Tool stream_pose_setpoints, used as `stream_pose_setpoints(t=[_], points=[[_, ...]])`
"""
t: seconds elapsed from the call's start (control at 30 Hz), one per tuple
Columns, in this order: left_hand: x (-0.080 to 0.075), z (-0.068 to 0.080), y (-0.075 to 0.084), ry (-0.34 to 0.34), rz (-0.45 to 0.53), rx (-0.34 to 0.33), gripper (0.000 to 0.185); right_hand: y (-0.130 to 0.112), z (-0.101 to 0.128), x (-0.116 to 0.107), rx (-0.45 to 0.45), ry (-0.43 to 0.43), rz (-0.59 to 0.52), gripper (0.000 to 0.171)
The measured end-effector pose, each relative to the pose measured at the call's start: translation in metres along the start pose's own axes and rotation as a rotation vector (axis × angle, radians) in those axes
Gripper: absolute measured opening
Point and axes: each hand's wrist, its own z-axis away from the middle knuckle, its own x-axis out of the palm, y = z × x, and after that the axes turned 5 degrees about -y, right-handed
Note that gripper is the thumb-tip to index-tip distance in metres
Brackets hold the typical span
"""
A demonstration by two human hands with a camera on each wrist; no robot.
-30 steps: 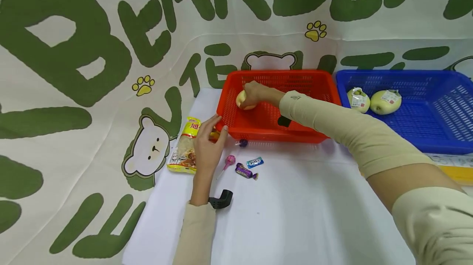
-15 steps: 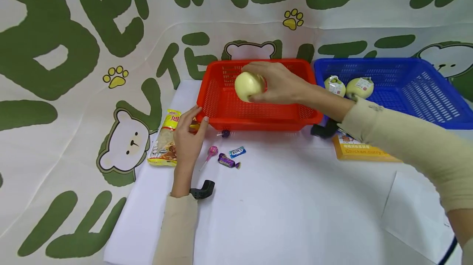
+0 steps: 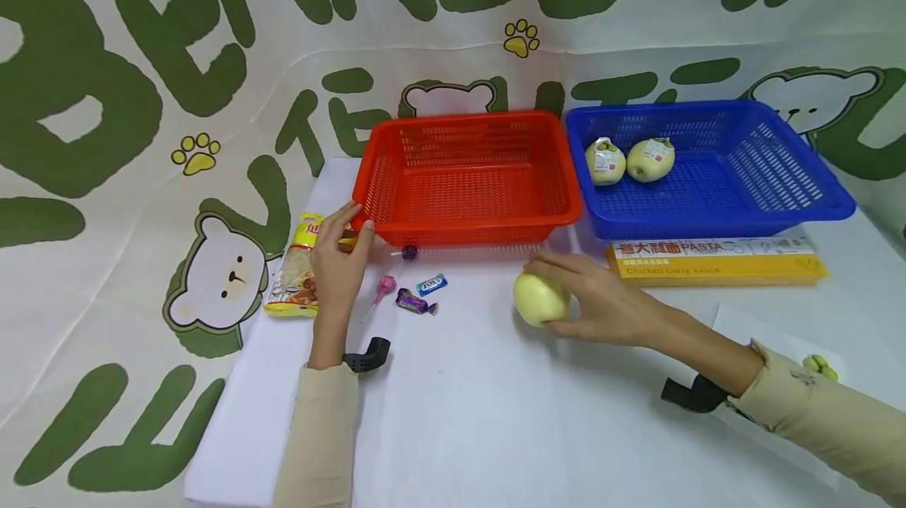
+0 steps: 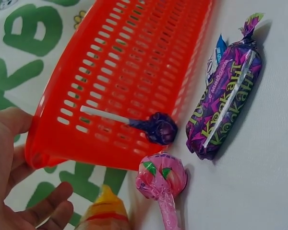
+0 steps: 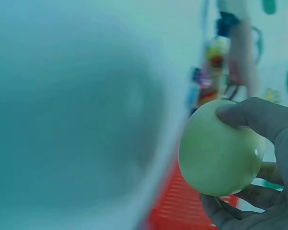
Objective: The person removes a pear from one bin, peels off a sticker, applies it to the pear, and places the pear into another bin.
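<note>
My right hand [image 3: 602, 300] grips a round pale yellow-green fruit [image 3: 539, 300] above the white table, in front of the red basket. In the right wrist view, the thumb lies on one side of this smooth fruit [image 5: 218, 148] and fingers on the other. My left hand [image 3: 341, 256] pinches the front left corner of the red plastic basket [image 3: 470, 234]; in the left wrist view its other fingers hang loose. Near that hand lie a pink lollipop [image 3: 385, 285], a dark purple lollipop [image 3: 409, 252], a purple wrapped candy [image 3: 413, 302] and a small blue candy [image 3: 432, 285].
A blue basket [image 3: 715, 226] with two labelled pale fruits [image 3: 650, 160] stands right of the red one. In front of it lies a yellow pasta box [image 3: 715, 266]. A yellow food bag [image 3: 293, 272] lies beside my left hand. Small green items [image 3: 821, 367] lie at right.
My right hand has lifted the pale fruit out of the red basket and carried it toward me and right. The left hand stays at the basket's corner. The head view has shifted right.
</note>
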Motion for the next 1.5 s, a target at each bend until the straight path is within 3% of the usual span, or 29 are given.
stream_pose_setpoints(t=[0.3,0.4,0.5,0.6,0.7,0.8,0.9,1.03,1.1,1.2,1.27,1.33,1.4,1.5], points=[[0.013,-0.012,-0.008,-0.024,-0.019,-0.003,0.042,0.011,0.016,0.023,0.077,-0.030,0.000,0.082],[0.015,-0.016,-0.002,0.019,-0.049,0.048,0.040,0.008,0.019,0.024,0.101,-0.039,0.013,0.085],[0.012,-0.013,0.015,0.063,-0.047,0.100,0.038,0.001,0.023,0.021,0.133,-0.048,0.015,0.089],[0.012,0.000,0.044,0.074,0.001,0.226,0.033,-0.007,0.027,0.015,0.167,-0.041,0.010,0.089],[0.025,0.023,0.083,0.034,0.070,0.444,0.028,-0.014,0.034,0.003,0.192,-0.011,0.014,0.078],[0.049,0.052,0.127,-0.101,0.130,0.649,0.026,-0.012,0.047,-0.013,0.187,0.036,0.052,0.062],[0.085,0.080,0.167,-0.330,0.080,0.800,0.026,-0.003,0.067,-0.030,0.199,0.095,0.116,0.050],[0.147,0.108,0.201,-0.718,-0.203,0.929,0.032,0.015,0.099,-0.047,0.307,0.168,0.202,0.045],[0.178,0.121,0.207,-0.900,-0.366,0.953,0.039,0.024,0.115,-0.050,0.371,0.181,0.229,0.042],[0.210,0.140,0.203,-1.077,-0.579,0.934,0.051,0.035,0.134,-0.047,0.439,0.182,0.226,0.039],[0.217,0.149,0.193,-1.140,-0.691,0.883,0.056,0.040,0.144,-0.042,0.462,0.177,0.213,0.039],[0.214,0.153,0.179,-1.143,-0.750,0.822,0.057,0.043,0.150,-0.036,0.472,0.185,0.200,0.038],[0.204,0.151,0.166,-1.106,-0.777,0.758,0.057,0.046,0.153,-0.030,0.478,0.193,0.188,0.038],[0.185,0.142,0.153,-1.013,-0.768,0.729,0.051,0.048,0.151,-0.025,0.471,0.193,0.172,0.035]])
